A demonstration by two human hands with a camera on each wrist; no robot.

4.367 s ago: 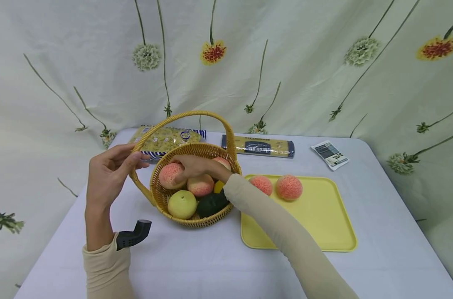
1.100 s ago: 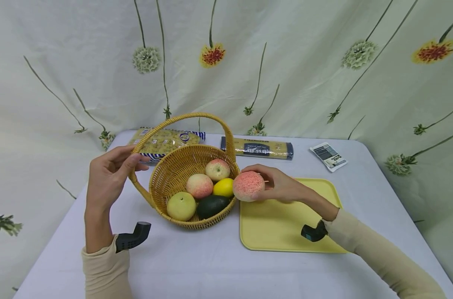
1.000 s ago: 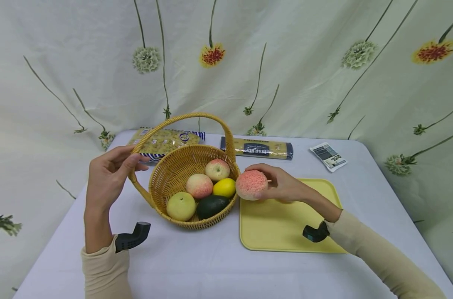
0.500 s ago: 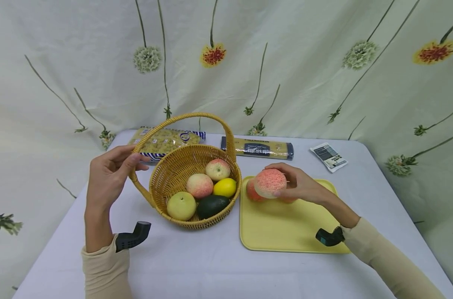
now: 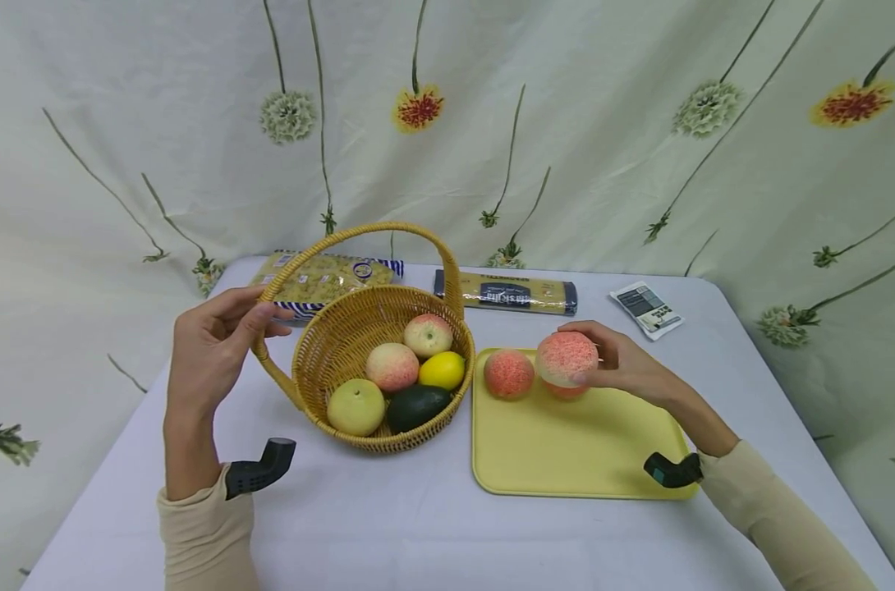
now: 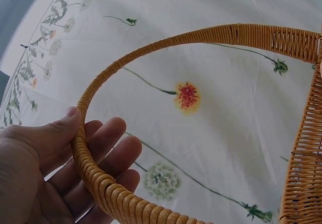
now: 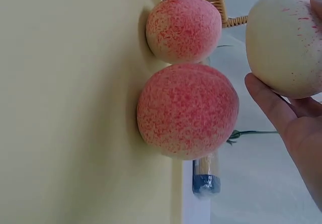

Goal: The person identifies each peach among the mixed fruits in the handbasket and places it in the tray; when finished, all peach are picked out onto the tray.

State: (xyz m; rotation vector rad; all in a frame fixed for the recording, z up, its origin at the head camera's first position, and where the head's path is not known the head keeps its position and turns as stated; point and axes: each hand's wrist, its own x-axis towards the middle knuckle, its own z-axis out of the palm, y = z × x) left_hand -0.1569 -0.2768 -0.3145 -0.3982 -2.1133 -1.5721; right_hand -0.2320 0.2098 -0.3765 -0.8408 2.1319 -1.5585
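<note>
My left hand (image 5: 214,345) holds the wrapped handle (image 6: 95,176) of a wicker basket (image 5: 322,361) between thumb and fingers. Inside the basket are two pale pink peaches, a yellow-green round fruit (image 5: 355,407), a lemon (image 5: 442,371) and a dark green avocado-like fruit (image 5: 419,408). My right hand (image 5: 625,365) grips a pink-and-cream peach (image 5: 567,359) above the back of a yellow tray (image 5: 566,451). On the tray lie two more peaches: one (image 5: 509,373) at the back left, the other (image 7: 188,110) below the held peach, mostly hidden by it in the head view.
Behind the basket lies a bag of pasta (image 5: 322,279). A spaghetti packet (image 5: 507,292) is to its right, and a small white pouch (image 5: 647,309) lies at the back right of the table. A flowered cloth hangs behind the table.
My right hand reached into the basket, lifted out a peach and carried it right, over the tray. My left hand has stayed on the handle.
</note>
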